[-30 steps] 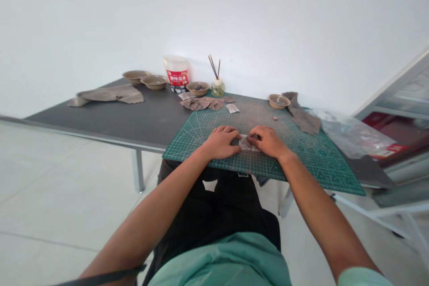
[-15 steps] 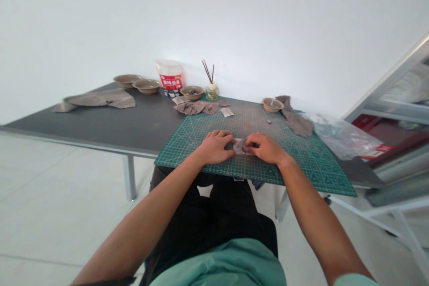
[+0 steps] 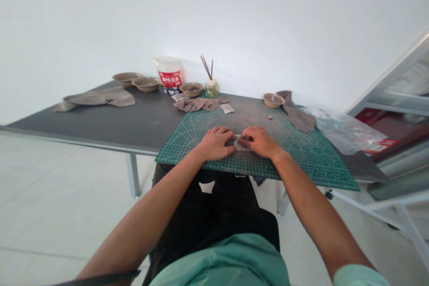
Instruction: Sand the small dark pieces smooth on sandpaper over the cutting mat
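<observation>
A small whitish folded packet (image 3: 239,144) lies on the green cutting mat (image 3: 187,145), mostly hidden by my fingers. My left hand (image 3: 216,143) rests on the mat and holds the packet's left end between its fingertips. My right hand (image 3: 258,141) presses on the packet from the right, with its fingertips curled over it. Both hands sit close together near the mat's front edge. The packet's underside cannot be seen.
Tan bowls (image 3: 146,83), a red-labelled white tub (image 3: 168,73), a jar with dark sticks (image 3: 212,88) and grey cloths (image 3: 98,97) stand on the dark table (image 3: 134,118). A plastic bag (image 3: 345,132) lies at the right, beyond the mat's corner.
My right hand has moved left, closer to my left hand, and covers more of the packet. The whole view has shifted slightly as my head moved.
</observation>
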Action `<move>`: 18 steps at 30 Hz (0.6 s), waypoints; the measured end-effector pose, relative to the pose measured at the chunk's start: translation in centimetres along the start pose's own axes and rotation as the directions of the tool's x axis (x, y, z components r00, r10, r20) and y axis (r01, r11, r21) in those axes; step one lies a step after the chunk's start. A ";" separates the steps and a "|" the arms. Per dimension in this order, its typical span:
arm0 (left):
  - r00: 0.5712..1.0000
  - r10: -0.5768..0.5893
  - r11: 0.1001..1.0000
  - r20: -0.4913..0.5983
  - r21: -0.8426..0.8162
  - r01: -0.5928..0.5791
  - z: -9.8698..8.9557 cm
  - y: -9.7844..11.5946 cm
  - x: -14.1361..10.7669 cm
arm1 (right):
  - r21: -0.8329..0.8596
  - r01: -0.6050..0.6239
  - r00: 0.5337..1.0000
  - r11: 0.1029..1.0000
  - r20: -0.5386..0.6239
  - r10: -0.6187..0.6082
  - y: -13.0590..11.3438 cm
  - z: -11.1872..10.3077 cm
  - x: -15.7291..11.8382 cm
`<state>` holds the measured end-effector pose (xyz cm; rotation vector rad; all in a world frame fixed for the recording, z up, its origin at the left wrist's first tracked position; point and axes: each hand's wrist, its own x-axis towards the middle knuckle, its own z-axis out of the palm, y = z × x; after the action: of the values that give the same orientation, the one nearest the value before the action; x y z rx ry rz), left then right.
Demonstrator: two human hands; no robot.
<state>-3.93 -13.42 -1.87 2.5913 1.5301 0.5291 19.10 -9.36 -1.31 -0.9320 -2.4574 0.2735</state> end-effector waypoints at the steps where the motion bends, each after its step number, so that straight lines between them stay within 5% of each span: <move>1: 1.000 0.000 1.000 -0.002 0.001 0.000 0.0 0.0 0.0 | -0.008 -0.017 1.000 1.000 -0.019 0.017 0.1 -0.1 0.0; 7: 1.000 0.005 1.000 -0.010 0.003 -0.005 -0.1 0.1 0.0 | 0.020 0.057 0.996 0.998 0.068 -0.058 -0.1 -0.4 -0.5; 13: 1.000 -0.005 1.000 -0.021 0.006 0.005 -0.1 0.1 -0.1 | -0.014 -0.025 0.999 1.000 -0.029 0.025 0.6 -0.4 -0.1; 18: 1.000 0.005 1.000 -0.022 -0.001 -0.005 0.0 0.1 0.0 | 0.020 0.047 0.997 0.999 0.061 -0.048 0.3 -0.7 -0.6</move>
<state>-3.89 -13.48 -1.86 2.5977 1.5302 0.5604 20.00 -9.58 -1.07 -0.8685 -2.5250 0.3123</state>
